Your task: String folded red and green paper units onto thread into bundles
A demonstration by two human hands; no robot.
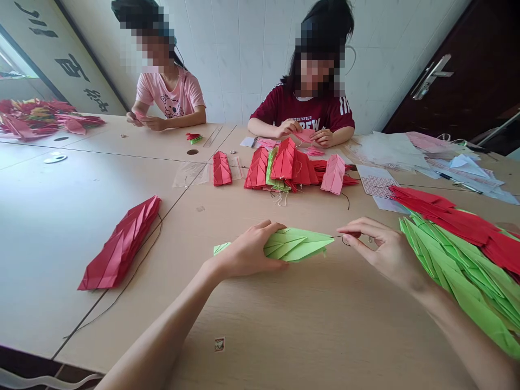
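Observation:
My left hand [247,250] is closed around a stack of folded green paper pieces [298,244] lying on the wooden table [284,325]. The stack's pointed end faces right. My right hand [379,246] pinches a thin dark thread [345,240] just off that tip, thumb and forefinger pressed together. Under my right forearm lies a long row of green folded pieces [459,271] with a red row [455,216] behind it.
A strung bundle of red folded pieces [122,244] with a trailing thread lies at left. Red, pink and green stacks [284,168] stand mid-table. Two people sit across folding paper. Loose sheets [406,149] cover the far right; a dark door is behind.

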